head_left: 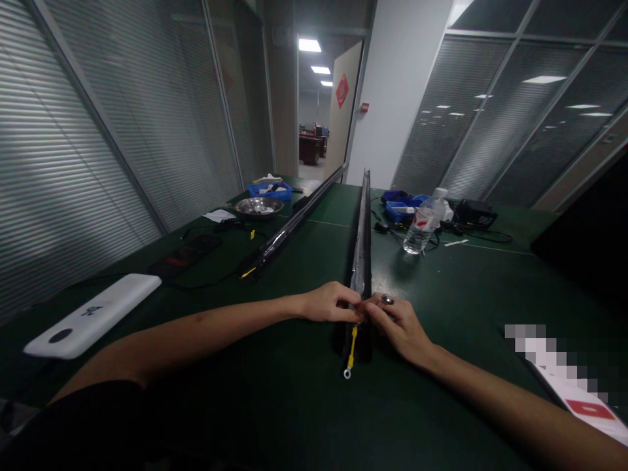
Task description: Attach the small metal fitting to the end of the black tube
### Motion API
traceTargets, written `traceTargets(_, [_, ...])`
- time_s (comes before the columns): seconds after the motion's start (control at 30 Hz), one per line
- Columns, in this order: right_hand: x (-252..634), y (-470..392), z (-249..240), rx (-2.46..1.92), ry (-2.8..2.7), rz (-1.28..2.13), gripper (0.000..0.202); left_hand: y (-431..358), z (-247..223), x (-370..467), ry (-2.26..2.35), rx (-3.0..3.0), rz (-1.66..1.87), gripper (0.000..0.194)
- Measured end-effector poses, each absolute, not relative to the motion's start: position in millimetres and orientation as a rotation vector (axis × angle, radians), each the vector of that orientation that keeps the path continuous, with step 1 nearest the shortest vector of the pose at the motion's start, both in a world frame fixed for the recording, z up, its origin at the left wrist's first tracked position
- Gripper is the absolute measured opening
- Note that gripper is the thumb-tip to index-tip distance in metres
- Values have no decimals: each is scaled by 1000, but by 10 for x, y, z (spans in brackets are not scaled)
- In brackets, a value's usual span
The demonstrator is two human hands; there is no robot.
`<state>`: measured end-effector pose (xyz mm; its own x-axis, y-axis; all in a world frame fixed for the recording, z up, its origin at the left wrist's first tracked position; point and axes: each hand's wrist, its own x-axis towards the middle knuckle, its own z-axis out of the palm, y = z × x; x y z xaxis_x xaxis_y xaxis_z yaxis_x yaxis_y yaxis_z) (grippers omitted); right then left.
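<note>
A long dark rail (362, 242) with a grey inner channel runs away from me over the green table. My left hand (330, 303) is pinched at its near end, coming from the left. From the right, my right hand (398, 322), with a ring on one finger, has its fingers closed at the same spot, and the fingertips of both hands meet there. What lies between them is hidden. Out from under the fingers comes a yellow lead (352, 348) ending in a ring terminal (347, 373).
Another dark rail (294, 222) lies to the left. A white power bank (93, 316), metal bowl (259, 207) and blue tray (270, 190) are on the left side. A water bottle (424, 222), blue bins (400, 210) and cables stand right of the rail.
</note>
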<state>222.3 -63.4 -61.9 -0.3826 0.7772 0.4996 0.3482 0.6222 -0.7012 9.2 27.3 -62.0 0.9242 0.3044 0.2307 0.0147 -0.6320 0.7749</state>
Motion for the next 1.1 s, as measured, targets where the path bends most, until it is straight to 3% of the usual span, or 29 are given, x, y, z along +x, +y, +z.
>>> traceTargets(0.43, [2237,-628,-628,-857,-1982,617,36,291,-635,97,169,2235,443,22])
traceTargets(1.1, [2245,-621,-658,-805,-1997,620,42,270,-610,95,248,2242,417,27])
